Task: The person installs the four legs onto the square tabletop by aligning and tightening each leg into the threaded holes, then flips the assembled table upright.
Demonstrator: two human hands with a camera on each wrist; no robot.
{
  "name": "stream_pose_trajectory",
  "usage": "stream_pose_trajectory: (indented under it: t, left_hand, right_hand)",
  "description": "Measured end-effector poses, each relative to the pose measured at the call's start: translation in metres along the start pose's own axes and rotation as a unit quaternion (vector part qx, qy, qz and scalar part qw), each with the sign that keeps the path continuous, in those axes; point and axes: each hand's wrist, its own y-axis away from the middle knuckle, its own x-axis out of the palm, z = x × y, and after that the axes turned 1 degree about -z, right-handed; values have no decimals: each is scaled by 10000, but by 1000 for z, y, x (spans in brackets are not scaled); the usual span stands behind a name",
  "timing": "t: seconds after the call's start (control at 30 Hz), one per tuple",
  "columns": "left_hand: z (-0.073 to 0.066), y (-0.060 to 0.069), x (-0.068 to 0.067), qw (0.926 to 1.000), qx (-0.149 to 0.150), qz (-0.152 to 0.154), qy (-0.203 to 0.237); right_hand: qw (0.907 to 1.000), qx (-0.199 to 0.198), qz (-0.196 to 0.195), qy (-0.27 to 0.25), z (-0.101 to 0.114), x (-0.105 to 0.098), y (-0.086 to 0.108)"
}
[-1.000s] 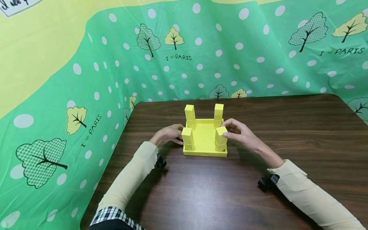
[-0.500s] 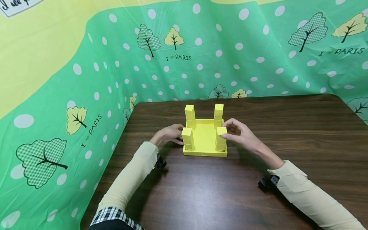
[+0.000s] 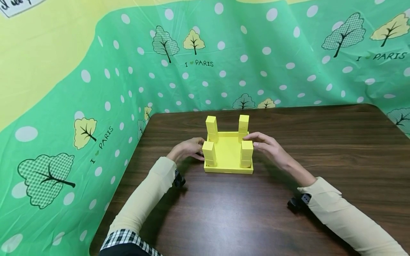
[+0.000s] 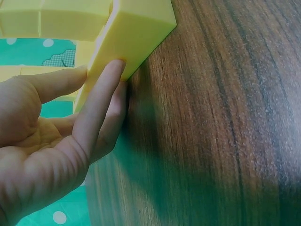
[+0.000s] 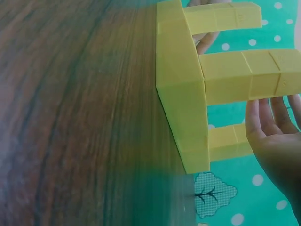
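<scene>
A shallow yellow tray (image 3: 229, 170) stands on the table with a stack of yellow blocks at each corner. At its left side is my left hand (image 3: 189, 147). In the left wrist view the fingers (image 4: 101, 101) lie nearly straight, their tips against the tray's outer wall (image 4: 136, 37). My right hand (image 3: 270, 147) is beside the front right stack (image 3: 246, 153), fingers extended and not gripping it. In the right wrist view its fingertips (image 5: 254, 115) are at that stack's side (image 5: 230, 75); contact is hard to tell.
The dark wooden table (image 3: 224, 213) reaches well to the right and in front of the tray. Two rear stacks (image 3: 211, 128) rise behind. A green and yellow patterned cloth (image 3: 205, 53) hangs at the back and left.
The front right stack was uneven and now stands straighter. My right thumb and fingers have come off its top block and drawn slightly right. My left hand has stayed in place.
</scene>
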Motion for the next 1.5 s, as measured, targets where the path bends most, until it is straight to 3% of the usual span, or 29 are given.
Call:
stream_pose_trajectory:
  t: [0.33,0.5,0.87,1.5]
  left_hand:
    - [0,0,0,10000,19,-12,-17]
    - [0,1,1,10000,9,-19,12]
    - [0,0,0,10000,19,-2,22]
    - [0,0,0,10000,43,21,77]
  right_hand:
    - [9921,-629,798,-740,-5,2,-9]
    - [9883,-644,948,-1011,-6,3,-10]
    - [9895,-601,789,-1052,-9,3,-10]
    - [9990,-183,321,-263,-4,2,-5]
